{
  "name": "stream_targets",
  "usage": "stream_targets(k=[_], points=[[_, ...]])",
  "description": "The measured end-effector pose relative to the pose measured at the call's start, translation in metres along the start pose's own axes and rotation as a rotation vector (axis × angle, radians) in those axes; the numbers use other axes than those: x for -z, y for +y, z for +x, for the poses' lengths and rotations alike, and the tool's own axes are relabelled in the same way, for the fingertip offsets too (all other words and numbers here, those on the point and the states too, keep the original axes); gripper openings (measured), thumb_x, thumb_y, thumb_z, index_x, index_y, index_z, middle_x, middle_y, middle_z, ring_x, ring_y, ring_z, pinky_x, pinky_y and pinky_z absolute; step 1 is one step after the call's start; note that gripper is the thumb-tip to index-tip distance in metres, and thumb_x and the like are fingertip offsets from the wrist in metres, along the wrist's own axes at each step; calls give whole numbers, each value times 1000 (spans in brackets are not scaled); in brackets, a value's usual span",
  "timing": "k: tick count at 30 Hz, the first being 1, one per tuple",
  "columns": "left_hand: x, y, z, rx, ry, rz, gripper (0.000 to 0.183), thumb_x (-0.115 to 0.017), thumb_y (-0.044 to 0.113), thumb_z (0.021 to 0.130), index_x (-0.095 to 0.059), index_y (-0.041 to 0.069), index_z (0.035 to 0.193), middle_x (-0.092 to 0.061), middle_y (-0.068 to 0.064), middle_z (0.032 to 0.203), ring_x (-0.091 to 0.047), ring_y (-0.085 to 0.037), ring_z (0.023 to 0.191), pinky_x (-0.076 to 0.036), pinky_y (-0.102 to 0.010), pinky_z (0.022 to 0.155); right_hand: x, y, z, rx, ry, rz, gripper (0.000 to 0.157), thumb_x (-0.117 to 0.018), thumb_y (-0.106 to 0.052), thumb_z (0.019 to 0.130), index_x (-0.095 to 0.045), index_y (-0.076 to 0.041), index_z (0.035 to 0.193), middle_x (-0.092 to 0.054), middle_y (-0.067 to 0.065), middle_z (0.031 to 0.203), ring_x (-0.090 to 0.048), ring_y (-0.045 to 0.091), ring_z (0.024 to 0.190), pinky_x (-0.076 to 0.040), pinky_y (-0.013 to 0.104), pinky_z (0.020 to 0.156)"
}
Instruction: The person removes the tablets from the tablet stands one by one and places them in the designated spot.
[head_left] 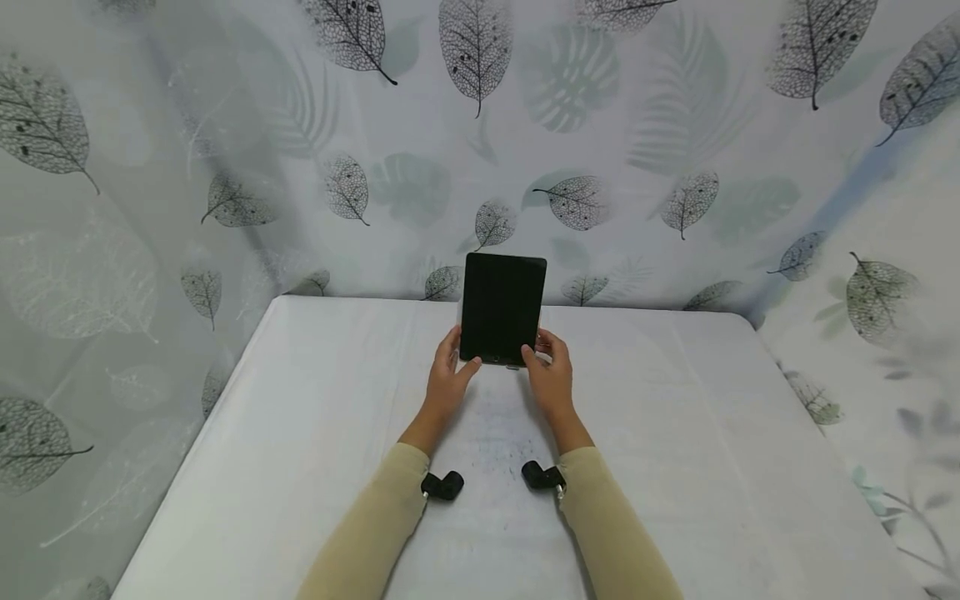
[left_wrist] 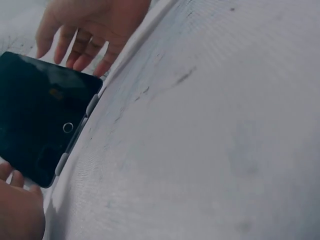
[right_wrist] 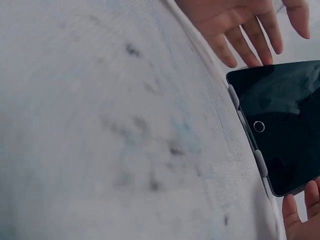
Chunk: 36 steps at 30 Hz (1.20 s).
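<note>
A black tablet (head_left: 501, 304) stands tilted back near the far side of the table, its dark screen toward me and the home button at its lower edge. Two grey lips (right_wrist: 261, 163) of a holder hook over that lower edge; the rest of the holder is hidden behind it. My left hand (head_left: 447, 383) is at the tablet's lower left side, fingers extended toward the edge in the right wrist view. At the lower right side is my right hand (head_left: 553, 379), its thumb overlapping the screen corner. Spread fingers of it reach the tablet's side edge in the left wrist view.
The table (head_left: 322, 433) has a white cloth with faint dark smudges. A leaf-patterned curtain (head_left: 420, 125) hangs close behind the tablet and along both sides. Small black cameras (head_left: 442, 485) are strapped at the wrists over beige sleeves (head_left: 375, 525).
</note>
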<state>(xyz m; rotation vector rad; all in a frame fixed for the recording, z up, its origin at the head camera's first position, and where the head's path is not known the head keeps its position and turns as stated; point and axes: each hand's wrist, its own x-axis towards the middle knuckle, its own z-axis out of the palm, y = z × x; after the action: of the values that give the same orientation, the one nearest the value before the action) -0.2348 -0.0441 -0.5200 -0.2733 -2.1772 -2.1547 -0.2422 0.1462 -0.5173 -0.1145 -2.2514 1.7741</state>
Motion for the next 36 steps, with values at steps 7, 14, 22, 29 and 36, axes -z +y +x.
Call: stream_targets(k=[7, 14, 22, 29, 36], points=[[0, -11, 5, -14, 51, -23, 69, -59, 9, 102, -24, 4, 161, -28, -13, 166, -27, -33, 155, -23, -50, 128, -4, 13, 5, -23, 38, 100, 43, -61, -13, 102, -53, -1, 142, -57, 21, 130, -55, 29, 121, -50, 24, 96], [-5, -12, 13, 22, 173, -22, 56, -61, 10, 100, -44, 6, 153, -44, -11, 153, -42, -29, 142, -35, -47, 122, -8, 12, 6, -39, 112, 73, 34, -67, -9, 98, -62, 1, 130, -62, 19, 117, -58, 25, 110, -49, 19, 90], [-17, -19, 21, 52, 392, 42, 44, -71, 9, 92, -65, 7, 135, -62, -13, 126, -58, -26, 117, -50, -41, 106, -19, 17, 6, -61, 223, -48, 39, -85, -13, 83, -68, 1, 115, -66, 19, 106, -61, 27, 93, -51, 35, 86], [-23, -19, 23, 62, 502, 134, 36, -76, 9, 89, -73, 8, 125, -69, -13, 114, -66, -26, 108, -56, -38, 97, -24, 17, 7, -82, 267, -52, 37, -85, -9, 81, -66, 1, 112, -65, 17, 103, -59, 27, 92, -51, 38, 86], [-21, -20, 21, 32, 487, 114, 41, -73, -3, 85, -72, 5, 125, -69, -14, 114, -65, -27, 109, -55, -38, 99, -24, 16, 7, -81, 254, -34, 36, -83, -7, 83, -65, 2, 113, -63, 17, 103, -58, 27, 94, -50, 37, 86]])
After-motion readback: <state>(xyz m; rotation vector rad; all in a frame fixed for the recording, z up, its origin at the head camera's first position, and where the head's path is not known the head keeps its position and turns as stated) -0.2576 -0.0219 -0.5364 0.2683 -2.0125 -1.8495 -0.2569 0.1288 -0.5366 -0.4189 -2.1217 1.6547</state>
